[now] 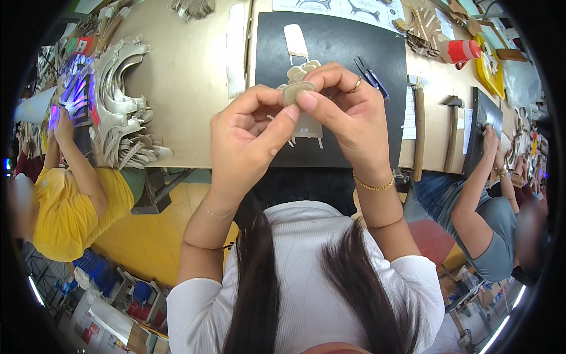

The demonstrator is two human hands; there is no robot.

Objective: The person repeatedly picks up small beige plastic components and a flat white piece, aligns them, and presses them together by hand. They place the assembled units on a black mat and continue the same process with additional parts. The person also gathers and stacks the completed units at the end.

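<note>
In front of me, above a black mat [345, 53], both my hands pinch a small beige rounded piece [296, 89] with a finely ribbed face. My left hand [247, 133] grips its left side between thumb and fingers. On its right side, the thumb and fingers of my right hand [352, 115] are closed. Just beyond the fingers, several small beige rounded pieces [298, 72] lie bunched together, and a pale long strip [295, 40] rests farther back. Under my hands a flat beige piece [308, 127] with narrow tabs is partly hidden.
Blue-handled snips [372, 78] lie at the mat's right. Beyond them are two hammers [419, 118] [453, 127] and a red-topped bottle [460, 51]. Stacked pale curved pieces [115, 88] fill the left. A co-worker in yellow [82, 203] sits left, another person [486, 224] right.
</note>
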